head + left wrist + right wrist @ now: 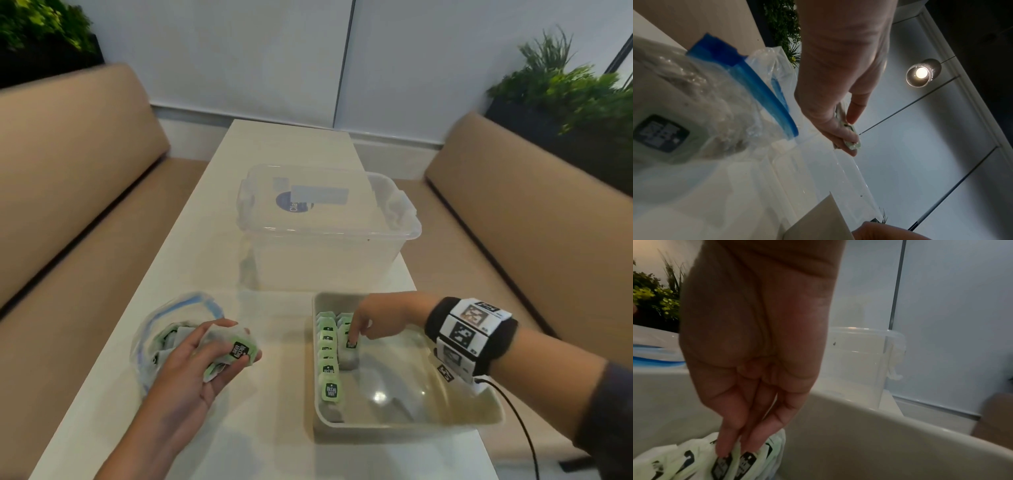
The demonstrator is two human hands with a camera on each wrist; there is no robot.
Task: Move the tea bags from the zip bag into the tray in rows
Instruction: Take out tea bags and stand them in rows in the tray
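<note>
Tea bags (328, 356) standing in one full row along left wall of tray (455, 423), second row begun beside it. Right hand (378, 317) inside tray, fingertips (748, 446) pinching top of tea bag (348, 349) at front of second row. Left hand (202, 356) beside open zip bag (161, 329) on table (267, 445), fingers curled around bunch of tea bags (236, 351).

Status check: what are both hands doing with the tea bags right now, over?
Left hand holds spare tea bags above zip bag. Right hand sets a bag in tray, second row. Nothing in the way.
</note>
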